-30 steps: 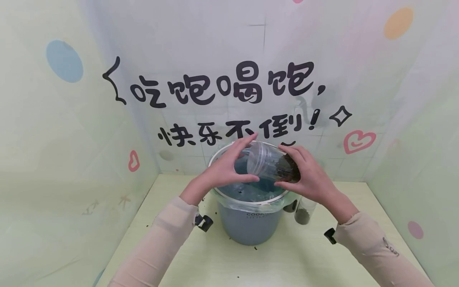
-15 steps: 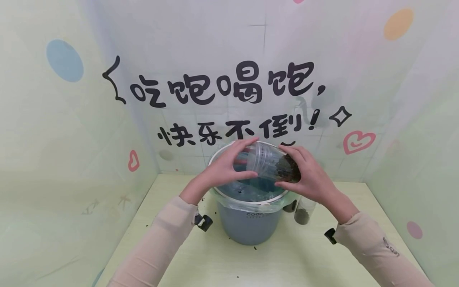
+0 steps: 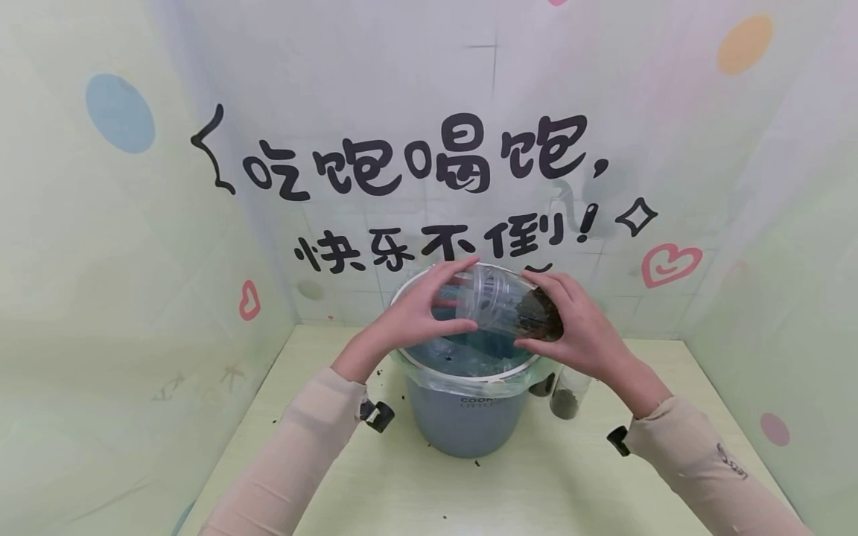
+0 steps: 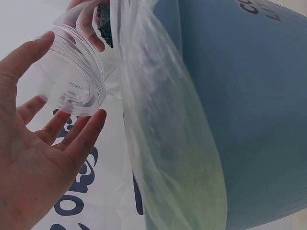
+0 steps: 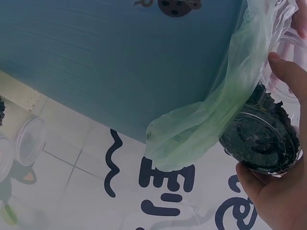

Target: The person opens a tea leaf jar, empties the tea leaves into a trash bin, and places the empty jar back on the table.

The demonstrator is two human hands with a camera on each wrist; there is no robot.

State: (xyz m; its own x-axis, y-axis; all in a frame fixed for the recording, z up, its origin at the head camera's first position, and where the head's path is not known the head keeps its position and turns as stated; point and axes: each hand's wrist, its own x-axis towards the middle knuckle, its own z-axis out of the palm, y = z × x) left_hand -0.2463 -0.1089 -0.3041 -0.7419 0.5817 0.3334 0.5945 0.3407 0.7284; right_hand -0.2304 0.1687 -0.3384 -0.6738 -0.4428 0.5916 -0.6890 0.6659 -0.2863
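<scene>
A clear plastic jar (image 3: 509, 301) lies tilted on its side over the mouth of a blue bucket (image 3: 462, 424). Dark, leaf-like bits (image 5: 261, 129) are packed toward its base. My right hand (image 3: 583, 324) grips the jar round this base end. At the other end my left hand (image 3: 412, 316) holds the clear, round lid (image 4: 72, 72), thumb on one side and fingers on the other. A thin, see-through bag (image 4: 158, 110) lines the bucket and folds down over its white rim (image 3: 469, 377).
Behind the bucket's right side, clear jars (image 3: 567, 394) with dark contents stand on the pale table (image 3: 375, 484). Dark crumbs (image 3: 478, 463) are scattered round the bucket. A printed backdrop (image 3: 402, 89) rises close behind.
My left hand has shifted slightly to the left with the clear lid end, and its fingertips sit a little lower. My right hand and the jar's base stay nearly still.
</scene>
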